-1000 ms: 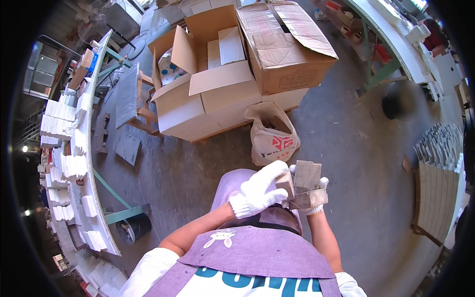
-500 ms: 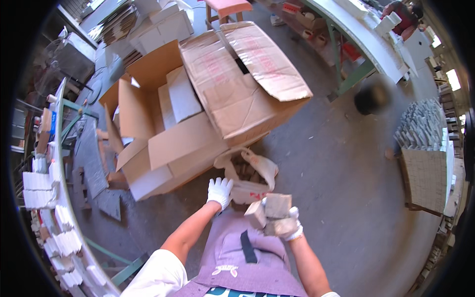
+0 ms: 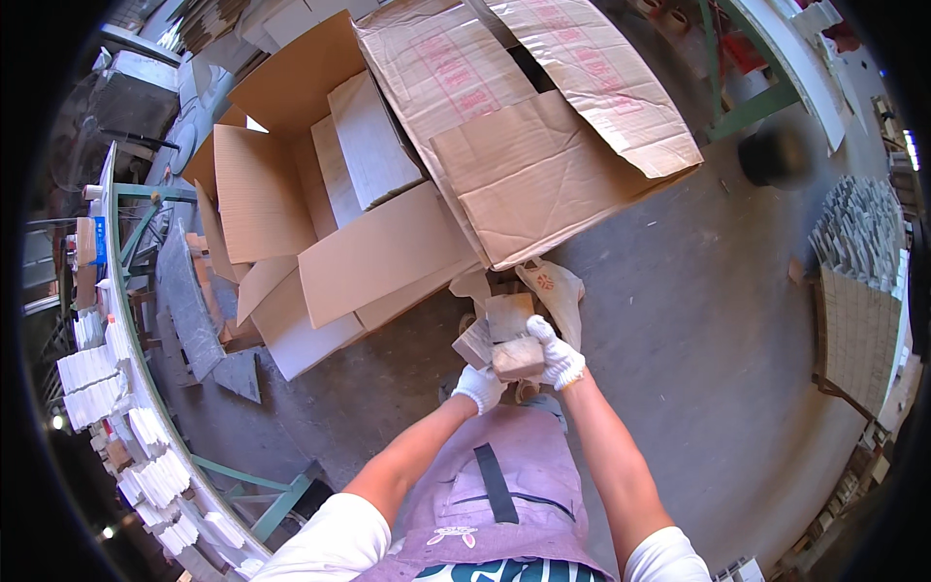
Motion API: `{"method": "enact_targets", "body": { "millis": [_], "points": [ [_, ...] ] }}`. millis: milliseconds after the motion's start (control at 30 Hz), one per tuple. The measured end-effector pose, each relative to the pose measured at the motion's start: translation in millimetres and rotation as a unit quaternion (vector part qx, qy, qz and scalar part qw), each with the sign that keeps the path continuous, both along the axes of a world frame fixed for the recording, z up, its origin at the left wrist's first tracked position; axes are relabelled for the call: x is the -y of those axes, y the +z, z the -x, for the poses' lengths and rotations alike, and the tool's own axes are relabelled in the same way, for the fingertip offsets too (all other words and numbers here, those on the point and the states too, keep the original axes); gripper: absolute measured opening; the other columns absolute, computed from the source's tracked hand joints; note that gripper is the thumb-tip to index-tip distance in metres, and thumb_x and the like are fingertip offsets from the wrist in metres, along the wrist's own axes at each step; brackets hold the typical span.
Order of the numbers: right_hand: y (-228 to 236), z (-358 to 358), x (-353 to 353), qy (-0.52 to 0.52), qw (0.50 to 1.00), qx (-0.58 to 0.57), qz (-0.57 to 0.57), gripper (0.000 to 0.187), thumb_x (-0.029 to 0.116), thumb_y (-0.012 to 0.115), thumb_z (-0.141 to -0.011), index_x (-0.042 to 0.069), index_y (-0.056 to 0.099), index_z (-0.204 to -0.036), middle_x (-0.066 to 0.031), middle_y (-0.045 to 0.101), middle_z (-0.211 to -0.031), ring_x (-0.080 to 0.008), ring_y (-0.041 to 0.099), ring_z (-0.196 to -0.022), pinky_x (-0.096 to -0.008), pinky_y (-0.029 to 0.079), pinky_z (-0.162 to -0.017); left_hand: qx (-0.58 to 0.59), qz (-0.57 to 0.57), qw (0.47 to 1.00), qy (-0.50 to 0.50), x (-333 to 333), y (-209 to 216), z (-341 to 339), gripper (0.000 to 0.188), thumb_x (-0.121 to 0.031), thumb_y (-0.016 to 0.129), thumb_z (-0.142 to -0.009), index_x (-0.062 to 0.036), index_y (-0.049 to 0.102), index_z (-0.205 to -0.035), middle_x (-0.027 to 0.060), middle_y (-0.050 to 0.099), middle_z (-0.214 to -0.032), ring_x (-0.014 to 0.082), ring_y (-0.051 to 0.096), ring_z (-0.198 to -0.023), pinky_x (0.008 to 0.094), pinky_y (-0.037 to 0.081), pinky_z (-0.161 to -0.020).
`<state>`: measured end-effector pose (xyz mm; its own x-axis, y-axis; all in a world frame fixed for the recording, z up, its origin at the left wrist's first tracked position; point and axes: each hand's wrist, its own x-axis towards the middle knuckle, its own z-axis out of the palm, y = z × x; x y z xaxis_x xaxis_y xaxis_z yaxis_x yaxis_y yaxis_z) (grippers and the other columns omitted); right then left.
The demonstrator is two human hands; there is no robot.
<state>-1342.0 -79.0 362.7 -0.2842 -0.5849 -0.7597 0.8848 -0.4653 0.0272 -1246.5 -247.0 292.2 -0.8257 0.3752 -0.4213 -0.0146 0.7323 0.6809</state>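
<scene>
Several small, worn, tan-grey blocks (image 3: 518, 359) are bunched together in front of my body, over the near side of a plastic bag (image 3: 561, 296). I cannot tell what material they are. My right hand (image 3: 556, 357), in a white knit glove, is closed on the bunch from the right, its thumb along the side. From the lower left, my gloved left hand (image 3: 480, 389) meets the same blocks, its fingers mostly hidden beneath them. The pale bag stands on the floor, its mouth partly covered by the blocks.
Beyond the bag are an open cardboard box (image 3: 388, 262) with white boards inside and a taller, partly folded carton (image 3: 543, 175). On the left, a curved-looking bench (image 3: 145, 388) carries white pieces. At right stands a box of upright grey strips (image 3: 858, 330). A dark bucket-like object (image 3: 766, 155) is blurred.
My left hand has come rightward from beside the bag to the blocks. My right hand has carried them left and up, over the bag. The view has shifted, bringing the boxes closer.
</scene>
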Motion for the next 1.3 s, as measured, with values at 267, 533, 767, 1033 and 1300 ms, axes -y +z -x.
{"method": "enact_targets", "body": {
  "millis": [267,533,767,1033,1300],
  "points": [
    [-32.4,19.3,27.3,-0.025,0.999,0.009,-0.045,0.044,0.029,0.073,-0.084,0.008,0.057,-0.119,-0.0121,0.063,-0.111,-0.0225,0.062,-0.095,-0.0416,0.055,-0.081,0.051,-0.041,0.967,0.247,-10.7,-1.7,23.4,0.049,-0.028,0.067,-0.082,-0.0077,0.055,-0.124,0.011,0.059,-0.127,0.0317,0.055,-0.117,0.0393,0.045,-0.097],
    [-69.9,29.0,4.1,0.068,0.811,-0.418,-0.404,0.047,0.026,0.073,-0.082,0.004,0.056,-0.12,-0.0082,0.059,-0.113,-0.0188,0.058,-0.102,-0.0303,0.049,-0.088,0.146,0.138,0.976,-0.084,14.8,-18.9,10.2,0.031,-0.032,0.047,-0.092,-0.0128,0.056,-0.115,0.0178,0.065,-0.106,0.0373,0.063,-0.096,0.0465,0.051,-0.079],
    [-68.8,25.7,4.2,0.179,0.672,-0.46,-0.552,0.065,0.034,0.076,-0.074,0.004,0.054,-0.127,-0.0131,0.057,-0.122,-0.0273,0.051,-0.117,-0.0359,0.039,-0.103,0.079,0.073,0.991,-0.079,30.8,-12.4,-24.7,0.03,-0.02,0.045,-0.089,-0.0157,0.054,-0.117,0.0212,0.065,-0.101,0.0406,0.065,-0.079,0.0532,0.051,-0.068],
    [-76.6,-16.0,4.2,0.377,0.569,-0.349,-0.642,0.058,0.041,0.065,-0.075,0.009,0.054,-0.122,-0.021,0.058,-0.118,-0.0376,0.055,-0.11,-0.0431,0.045,-0.092,0.221,0.08,0.949,-0.209,38.8,3.3,-49.8,0.026,-0.029,0.052,-0.085,-0.0086,0.064,-0.097,0.0217,0.067,-0.098,0.0395,0.063,-0.095,0.0457,0.049,-0.082],
    [-9.5,-49.5,-7.8,0.191,0.407,-0.472,-0.758,0.025,0.018,0.063,-0.073,0.007,0.062,-0.096,-0.0145,0.06,-0.097,-0.0352,0.06,-0.091,-0.0439,0.051,-0.077,0.137,0.07,0.983,-0.097,115.6,-48.3,16.0,0.04,-0.035,0.059,-0.086,-0.0024,0.063,-0.108,0.0203,0.064,-0.111,0.0378,0.059,-0.105,0.0411,0.045,-0.091]
  ]
}}
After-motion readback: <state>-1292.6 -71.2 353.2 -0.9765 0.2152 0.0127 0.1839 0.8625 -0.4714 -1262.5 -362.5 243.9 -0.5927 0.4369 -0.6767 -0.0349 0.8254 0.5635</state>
